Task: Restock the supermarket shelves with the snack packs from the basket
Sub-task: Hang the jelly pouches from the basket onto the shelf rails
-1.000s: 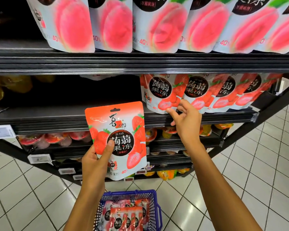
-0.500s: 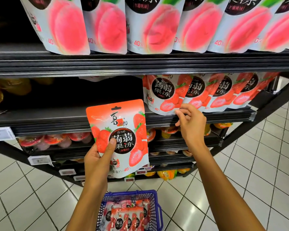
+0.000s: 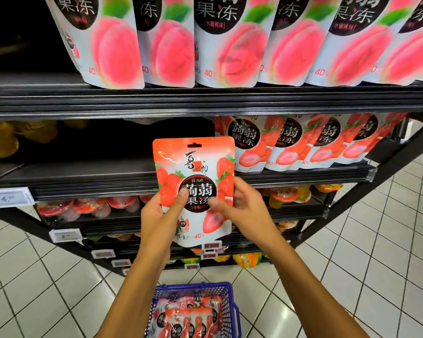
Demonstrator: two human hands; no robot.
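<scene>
We are pinching the strawberry pack (image 3: 195, 172) with left hand (image 3: 156, 220) and right hand (image 3: 247, 211); bumping the row (image 3: 303, 142) right of it could be tipping packs.

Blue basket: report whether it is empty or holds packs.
Not empty. Several strawberry jelly pouches lie piled inside the blue basket, visible through its open top.
</scene>
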